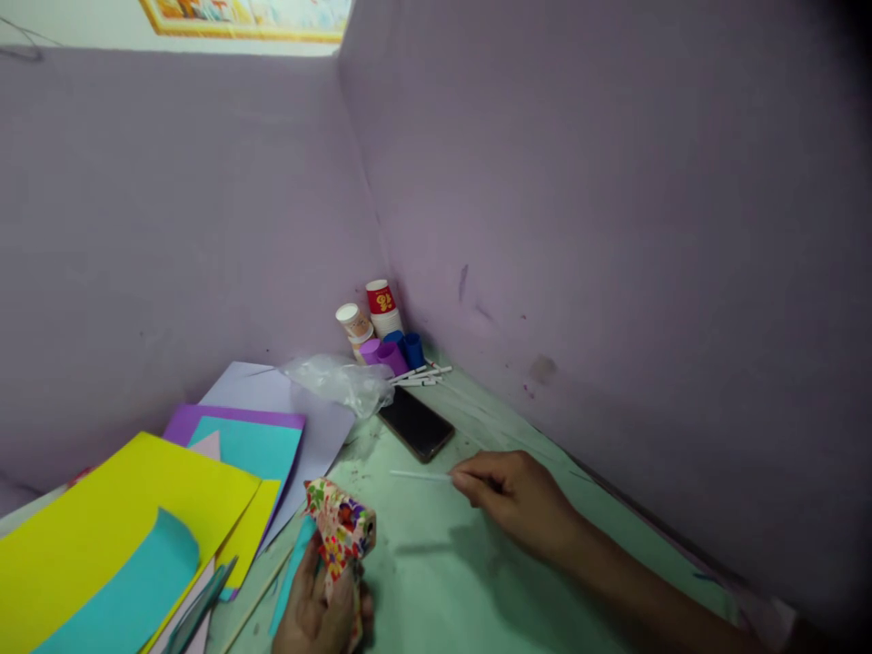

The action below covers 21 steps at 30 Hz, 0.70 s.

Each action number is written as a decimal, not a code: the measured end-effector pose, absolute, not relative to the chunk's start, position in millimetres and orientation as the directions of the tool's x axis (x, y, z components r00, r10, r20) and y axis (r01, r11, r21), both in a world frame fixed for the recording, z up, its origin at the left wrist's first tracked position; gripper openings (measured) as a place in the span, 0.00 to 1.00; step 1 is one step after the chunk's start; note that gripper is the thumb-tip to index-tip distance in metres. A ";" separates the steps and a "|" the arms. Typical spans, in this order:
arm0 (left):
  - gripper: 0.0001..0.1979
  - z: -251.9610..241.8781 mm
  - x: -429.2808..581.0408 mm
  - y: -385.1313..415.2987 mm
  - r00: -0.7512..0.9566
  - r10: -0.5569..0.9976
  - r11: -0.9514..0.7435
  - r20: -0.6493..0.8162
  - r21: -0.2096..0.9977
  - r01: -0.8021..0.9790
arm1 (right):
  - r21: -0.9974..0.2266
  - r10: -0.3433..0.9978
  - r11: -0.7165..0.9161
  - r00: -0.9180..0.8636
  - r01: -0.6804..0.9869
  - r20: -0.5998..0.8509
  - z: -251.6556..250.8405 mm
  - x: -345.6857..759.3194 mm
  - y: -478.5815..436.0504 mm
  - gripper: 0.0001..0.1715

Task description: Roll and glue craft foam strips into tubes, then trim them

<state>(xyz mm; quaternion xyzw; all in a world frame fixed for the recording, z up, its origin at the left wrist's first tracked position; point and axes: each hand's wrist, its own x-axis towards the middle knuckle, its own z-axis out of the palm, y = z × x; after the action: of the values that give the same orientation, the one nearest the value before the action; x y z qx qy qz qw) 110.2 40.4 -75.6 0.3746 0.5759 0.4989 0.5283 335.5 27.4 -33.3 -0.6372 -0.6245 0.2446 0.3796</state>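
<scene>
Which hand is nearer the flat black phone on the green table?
Right. The right hand is close beside the flat black phone, pinching a thin white stick; the left hand sits farther off, holding flowered folded paper.

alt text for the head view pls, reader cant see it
A person's right hand pinches a thin white stick over a green table, while the left hand holds a floral paper piece. Coloured paper sheets lie to the left; a phone and paper cups sit by the purple walls.
</scene>
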 end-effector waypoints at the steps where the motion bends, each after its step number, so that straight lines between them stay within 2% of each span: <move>1: 0.51 -76.1 109.8 41.1 -0.160 0.960 0.213 -0.230 0.970 -0.115 | -0.785 0.974 0.098 0.101 0.611 0.200 -32.0 334.4 24.8 0.15; 5: 0.45 -74.2 112.9 39.8 -0.163 0.965 0.170 -0.208 0.960 -0.220 | -0.731 0.926 0.253 0.062 0.634 0.373 -33.2 326.2 17.6 0.11; 10: 0.43 -71.1 118.2 36.1 -0.203 0.960 0.137 -0.193 0.955 -0.262 | -0.608 0.819 0.431 -0.006 0.667 0.574 -40.3 319.5 13.7 0.09; 17: 0.48 -68.5 122.9 31.2 -0.241 0.957 0.096 -0.162 0.959 -0.266 | -0.516 0.773 0.465 -0.046 0.719 0.632 -46.4 317.1 13.8 0.10; 21: 0.49 -66.6 123.5 28.5 -0.251 0.956 0.092 -0.149 0.970 -0.227 | -0.571 0.801 0.454 -0.032 0.684 0.598 -52.0 312.6 14.5 0.10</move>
<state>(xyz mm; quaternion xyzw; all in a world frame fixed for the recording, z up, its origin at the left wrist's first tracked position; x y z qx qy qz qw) 123.5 28.5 -66.6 0.3402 0.5358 0.5818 0.5086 312.6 14.5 -52.0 -0.5188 -0.7156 0.0633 0.4634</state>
